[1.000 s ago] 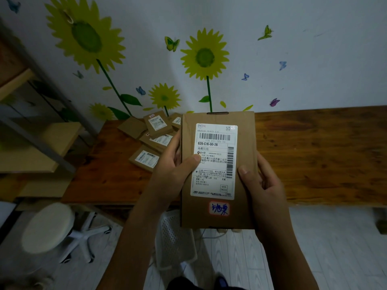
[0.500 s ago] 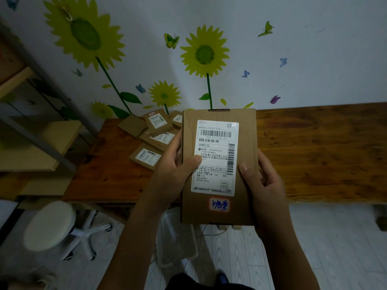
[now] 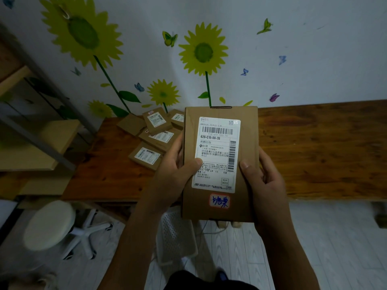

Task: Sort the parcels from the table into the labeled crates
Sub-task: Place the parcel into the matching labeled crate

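I hold a flat brown cardboard parcel (image 3: 247, 204) upright in front of me, above the table's front edge. It carries a white shipping label with barcodes and a small red-bordered sticker with blue handwriting below it. My left hand (image 3: 178, 174) grips its left edge, thumb on the label. My right hand (image 3: 263, 176) grips its right edge, thumb on the front. Several more brown parcels (image 3: 156, 135) with white labels lie piled at the back left of the wooden table (image 3: 314, 147).
A wooden shelf unit with a grey frame (image 3: 35, 139) stands left of the table. A white round stool (image 3: 50, 225) on a star base is on the floor at lower left. A white perforated bin (image 3: 176, 237) sits under the table. The wall shows sunflower stickers.
The parcel and both hands stay almost still; the view has shifted very slightly, with the parcel a touch higher in frame.
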